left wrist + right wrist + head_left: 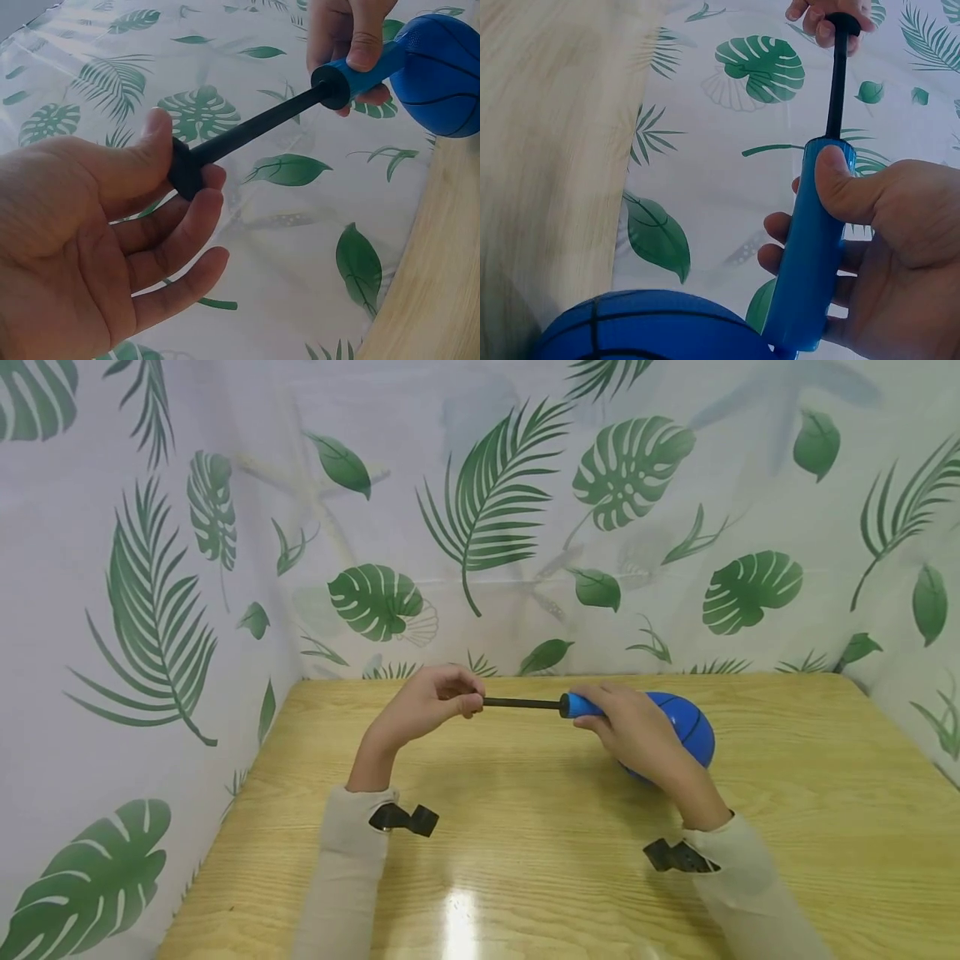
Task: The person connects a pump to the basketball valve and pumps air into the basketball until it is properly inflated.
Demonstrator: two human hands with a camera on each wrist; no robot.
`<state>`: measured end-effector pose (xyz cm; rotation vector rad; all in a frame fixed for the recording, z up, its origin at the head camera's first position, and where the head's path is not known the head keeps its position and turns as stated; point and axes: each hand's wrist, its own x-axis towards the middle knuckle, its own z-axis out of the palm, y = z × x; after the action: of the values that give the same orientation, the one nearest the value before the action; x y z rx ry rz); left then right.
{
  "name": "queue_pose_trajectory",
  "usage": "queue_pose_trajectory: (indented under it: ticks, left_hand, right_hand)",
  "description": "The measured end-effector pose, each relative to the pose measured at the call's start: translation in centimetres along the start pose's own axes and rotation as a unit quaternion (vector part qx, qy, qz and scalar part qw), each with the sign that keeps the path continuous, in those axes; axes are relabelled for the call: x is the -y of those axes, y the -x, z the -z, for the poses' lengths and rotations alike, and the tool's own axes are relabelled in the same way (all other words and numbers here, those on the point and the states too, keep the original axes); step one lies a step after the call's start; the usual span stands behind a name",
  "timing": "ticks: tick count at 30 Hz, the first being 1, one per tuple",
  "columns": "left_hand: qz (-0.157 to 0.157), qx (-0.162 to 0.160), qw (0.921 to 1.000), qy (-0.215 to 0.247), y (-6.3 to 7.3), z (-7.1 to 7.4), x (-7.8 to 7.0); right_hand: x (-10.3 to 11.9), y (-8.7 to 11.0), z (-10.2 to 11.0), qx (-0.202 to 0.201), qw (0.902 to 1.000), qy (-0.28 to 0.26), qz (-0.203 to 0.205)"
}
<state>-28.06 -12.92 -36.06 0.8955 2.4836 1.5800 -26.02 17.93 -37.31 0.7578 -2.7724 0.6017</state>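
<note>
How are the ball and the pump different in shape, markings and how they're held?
The ball is round, while the pump is long and straight. The ball has thin black lines over blue, whereas the pump pairs a blue barrel with a black rod. The right hand and left hand both hold the pump, but neither grips the ball. Both things are mostly or partly blue.

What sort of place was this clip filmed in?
Probably a small indoor filming corner: a wood-grain table stands against leaf-printed sheeting at the back and left, and a dark device, perhaps a camera mount, sits at the left wrist.
</note>
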Motion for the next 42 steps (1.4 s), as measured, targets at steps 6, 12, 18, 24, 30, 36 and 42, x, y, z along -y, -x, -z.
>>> queue_pose_trajectory:
  ticks: [6, 12, 18, 24, 30, 36, 42]
  left_hand:
    - [0.006, 0.007, 1.0000, -0.001, -0.6, -1.4, 0.0]
    - [0.002, 0.027, 0.9996, 0.003, -1.4, -3.5, 0.3]
    - [0.006, 0.050, 0.9986, 0.018, -2.0, -5.3, 0.6]
    - [0.001, 0.053, 0.9985, 0.008, -2.0, -5.0, 0.6]
    - [-0.003, 0.050, 0.9987, 0.010, -1.4, -2.9, 0.3]
    - [0.003, 0.012, 0.9998, 0.018, 0.0, -0.1, 0.1]
    - [-0.006, 0.007, 0.9995, 0.031, 0.3, 0.6, -0.1]
  right_hand:
    - [0.7, 0.0, -0.5, -0.015, 0.9999, -0.003, 0.008]
    - [2.0, -0.3, -1.8, -0.025, 0.9993, 0.012, 0.024]
    - [2.9, -0.1, -2.4, -0.024, 0.9988, 0.025, 0.034]
    - [2.7, -0.2, -2.3, -0.021, 0.9988, 0.025, 0.038]
    - [1.9, -0.2, -1.2, 0.002, 0.9996, 0.001, 0.029]
    - [0.8, -0.1, 0.0, 0.010, 0.9999, -0.008, 0.003]
    - [0.9, -0.1, -0.1, 0.008, 1.0000, -0.001, 0.004]
